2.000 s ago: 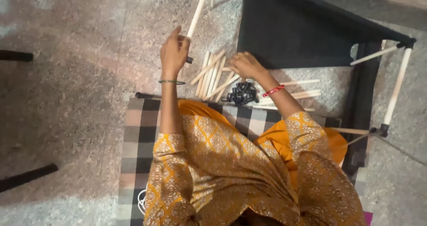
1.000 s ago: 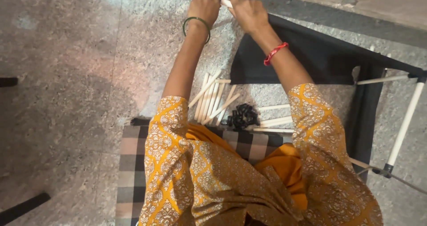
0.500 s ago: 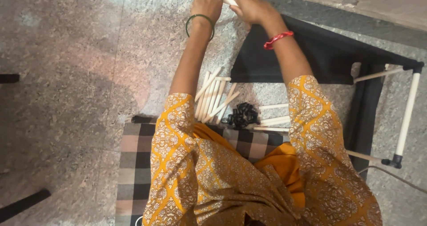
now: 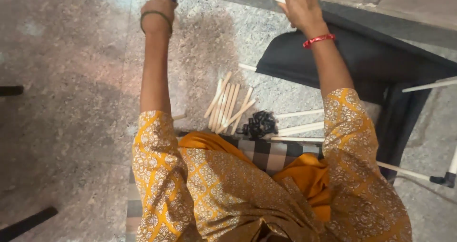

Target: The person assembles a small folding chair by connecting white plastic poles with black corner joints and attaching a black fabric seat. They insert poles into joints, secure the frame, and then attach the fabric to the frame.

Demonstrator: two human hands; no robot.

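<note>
Orange patterned sleeves w/ pale print, dark bangle on left wrist (image 4: 155,17), red bangle on right wrist (image 4: 319,40).

Two hands: left hand (image 4: 159,9), right hand (image 4: 300,9); one black fabric sheet (image 4: 362,66); one connector heap (image 4: 258,124).

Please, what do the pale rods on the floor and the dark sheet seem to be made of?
Pale rods: probably plastic or painted tubing, smooth, cream, uniform; cannot tell for sure. Dark sheet: likely woven fabric, matte black, since it folds softly at the edge.
</note>
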